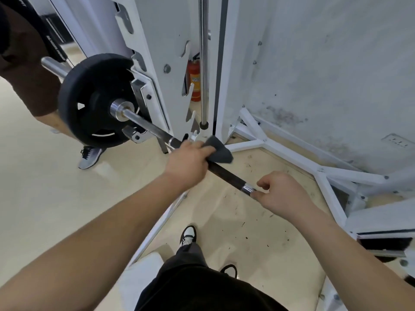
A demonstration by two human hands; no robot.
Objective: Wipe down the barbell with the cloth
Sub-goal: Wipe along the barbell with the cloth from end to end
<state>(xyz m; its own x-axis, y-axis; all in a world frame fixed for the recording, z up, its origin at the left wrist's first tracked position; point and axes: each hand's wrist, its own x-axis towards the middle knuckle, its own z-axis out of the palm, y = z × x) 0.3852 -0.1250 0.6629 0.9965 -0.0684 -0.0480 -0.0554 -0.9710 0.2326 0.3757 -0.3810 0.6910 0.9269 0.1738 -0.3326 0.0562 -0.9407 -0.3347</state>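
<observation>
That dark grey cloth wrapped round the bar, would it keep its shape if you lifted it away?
Probably not. The dark grey cloth drapes and folds over the steel barbell shaft under the left hand, so it looks soft and floppy. It seems thin and light, and likely grips rather than slides.

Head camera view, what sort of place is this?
Likely a gym: a barbell with a black plate sits on a white rack. The left hand holds a cloth on it.
</observation>
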